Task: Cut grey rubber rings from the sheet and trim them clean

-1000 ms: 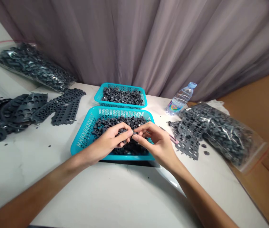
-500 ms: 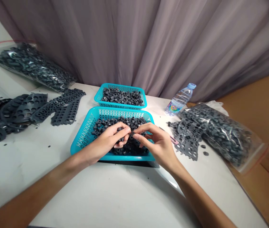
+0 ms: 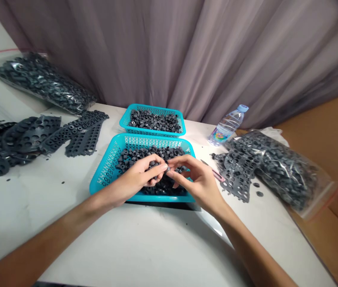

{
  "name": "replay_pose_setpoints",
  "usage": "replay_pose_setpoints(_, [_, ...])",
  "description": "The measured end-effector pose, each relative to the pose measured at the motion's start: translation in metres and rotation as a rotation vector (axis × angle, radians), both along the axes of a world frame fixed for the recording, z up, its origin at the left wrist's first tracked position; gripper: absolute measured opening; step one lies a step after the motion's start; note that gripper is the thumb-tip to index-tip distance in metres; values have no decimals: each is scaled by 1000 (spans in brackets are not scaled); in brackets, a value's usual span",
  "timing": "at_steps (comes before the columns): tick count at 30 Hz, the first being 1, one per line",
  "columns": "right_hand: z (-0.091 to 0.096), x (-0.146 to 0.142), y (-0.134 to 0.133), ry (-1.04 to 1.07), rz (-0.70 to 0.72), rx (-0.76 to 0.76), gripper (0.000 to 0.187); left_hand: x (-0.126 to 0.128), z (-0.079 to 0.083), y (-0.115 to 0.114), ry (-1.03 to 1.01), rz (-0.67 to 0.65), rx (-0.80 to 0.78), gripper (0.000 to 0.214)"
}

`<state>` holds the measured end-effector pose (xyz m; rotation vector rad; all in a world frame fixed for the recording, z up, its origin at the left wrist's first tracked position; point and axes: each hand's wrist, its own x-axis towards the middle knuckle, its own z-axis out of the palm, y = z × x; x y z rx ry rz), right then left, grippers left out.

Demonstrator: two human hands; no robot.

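Note:
Both my hands hover over the near turquoise basket [image 3: 104, 169], which is full of small dark grey rubber rings [image 3: 145, 153]. My left hand [image 3: 140, 175] is curled, its thumb and fingers pinched on a small grey ring [image 3: 167, 169]. My right hand [image 3: 194, 179] meets it fingertip to fingertip, pinching the same ring, with its other fingers bent. A second turquoise basket [image 3: 153, 119] of grey rings stands just behind the first.
Perforated grey rubber sheets [image 3: 37, 137] lie at the left, with more sheets [image 3: 237, 175] at the right. Clear bags of grey parts sit at the back left [image 3: 43, 83] and right [image 3: 279, 167]. A water bottle [image 3: 227, 125] stands behind, before a grey curtain. Brown cardboard lies at the far right.
My fingertips have stayed together over the near basket, shifting only slightly while working the small ring. The view has nudged a little to the left.

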<state>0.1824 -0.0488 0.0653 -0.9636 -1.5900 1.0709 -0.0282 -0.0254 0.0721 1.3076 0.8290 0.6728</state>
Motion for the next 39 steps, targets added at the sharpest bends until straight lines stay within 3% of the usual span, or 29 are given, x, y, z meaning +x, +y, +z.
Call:
replay_pose_setpoints(9, [2,-1,0,14,-5,-17,15,3,-1,1,-21,-1,37,29])
replay_pose_setpoints(16, [-1,1,2,35,-22,3,16,4,8,2,-75,111,-61,36])
replay_pose_setpoints(23, [-2,1,2,80,-3,16,17,1,3,3,-17,-9,-63,35])
replay_pose_setpoints(39, [0,-3,0,85,-23,19,17,-1,-3,4,48,-35,86,36])
